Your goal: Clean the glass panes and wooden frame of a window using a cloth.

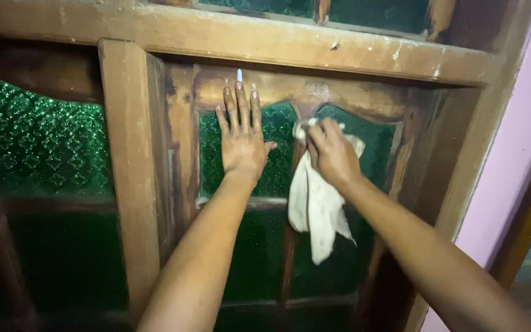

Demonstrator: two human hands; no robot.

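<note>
My left hand point(241, 136) lies flat with fingers spread against the textured green glass pane point(281, 163) and the wooden frame above it. My right hand point(332, 152) is closed on a pale cloth point(314, 206), pressing its bunched top against the centre wooden bar between the two green panes while the rest hangs down. The window sash point(182, 160) is dark, worn brown wood with arched pane tops.
A wide wooden post point(127, 166) stands left of the sash, with another green patterned pane point(44, 144) beyond it. A heavy wooden lintel point(247, 40) runs across the top. A pink wall point(520, 141) borders the frame on the right.
</note>
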